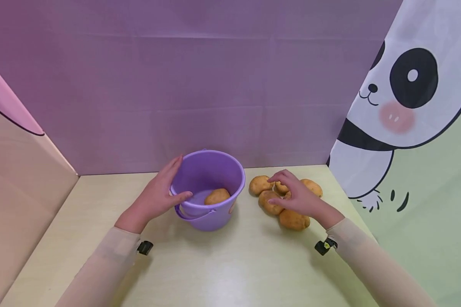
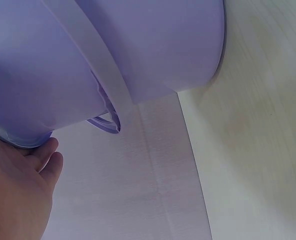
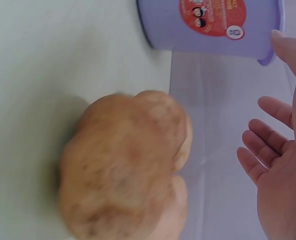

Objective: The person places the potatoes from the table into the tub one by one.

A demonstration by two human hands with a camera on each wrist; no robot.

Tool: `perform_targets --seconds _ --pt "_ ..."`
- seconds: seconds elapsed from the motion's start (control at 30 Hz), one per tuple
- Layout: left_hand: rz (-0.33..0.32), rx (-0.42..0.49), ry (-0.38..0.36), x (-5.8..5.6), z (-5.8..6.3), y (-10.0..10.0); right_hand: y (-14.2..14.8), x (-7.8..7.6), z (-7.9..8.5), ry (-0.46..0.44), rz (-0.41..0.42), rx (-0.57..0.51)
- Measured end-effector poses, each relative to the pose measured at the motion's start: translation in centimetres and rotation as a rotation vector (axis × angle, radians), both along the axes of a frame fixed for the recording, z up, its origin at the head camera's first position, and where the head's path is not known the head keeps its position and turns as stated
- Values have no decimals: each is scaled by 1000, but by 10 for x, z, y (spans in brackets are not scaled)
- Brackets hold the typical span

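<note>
A purple plastic bucket [image 1: 211,219] stands upright with one potato [image 1: 217,196] on its floor. My left hand [image 1: 161,194] is at the bucket's left side, fingers extended along the rim and thumb reaching over the near rim. In the left wrist view, fingertips [image 2: 49,152] touch the bucket's rim. Right of the bucket lies a cluster of several brown potatoes [image 1: 293,220]. Over them hovers my right hand [image 1: 297,196], thumb and fingers spread apart and holding nothing. The right wrist view shows its loosely bent fingers [image 3: 268,145] apart from the potatoes [image 3: 120,165].
The bucket's purple handle [image 1: 199,216] hangs down at its front left. A pale wood table [image 1: 223,273] carries everything. Behind it rises a purple cloth backdrop [image 1: 199,85], and a panda-print panel [image 1: 415,136] stands at the right.
</note>
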State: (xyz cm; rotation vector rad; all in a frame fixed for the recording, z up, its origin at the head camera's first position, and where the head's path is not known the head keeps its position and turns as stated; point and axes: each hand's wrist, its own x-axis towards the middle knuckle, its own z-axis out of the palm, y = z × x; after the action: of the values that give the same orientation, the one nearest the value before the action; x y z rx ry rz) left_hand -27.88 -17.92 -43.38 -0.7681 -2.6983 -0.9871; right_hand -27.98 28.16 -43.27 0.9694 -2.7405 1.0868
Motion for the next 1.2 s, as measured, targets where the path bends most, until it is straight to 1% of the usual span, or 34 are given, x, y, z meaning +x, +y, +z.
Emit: perform_targets --seconds 0.23,0.33,0.57,0.7,0.83,1.03,1.2 --pt "6 2 -9 0 -2 0 18 12 -13 45 -32 38" --pt "4 6 -9 0 -3 1 24 18 -21 46 -45 33" --pt "2 5 -4 0 -1 1 36 29 -39 82 -66 23" --pt "5 10 1 0 -1 1 40 34 -44 75 -77 10" --pt "8 14 -1 0 -1 1 44 38 -49 91 -94 16" --pt "6 18 1 -1 -1 1 47 41 -56 130 -96 4" --pt "-1 24 9 0 0 1 48 45 -61 182 -104 18"
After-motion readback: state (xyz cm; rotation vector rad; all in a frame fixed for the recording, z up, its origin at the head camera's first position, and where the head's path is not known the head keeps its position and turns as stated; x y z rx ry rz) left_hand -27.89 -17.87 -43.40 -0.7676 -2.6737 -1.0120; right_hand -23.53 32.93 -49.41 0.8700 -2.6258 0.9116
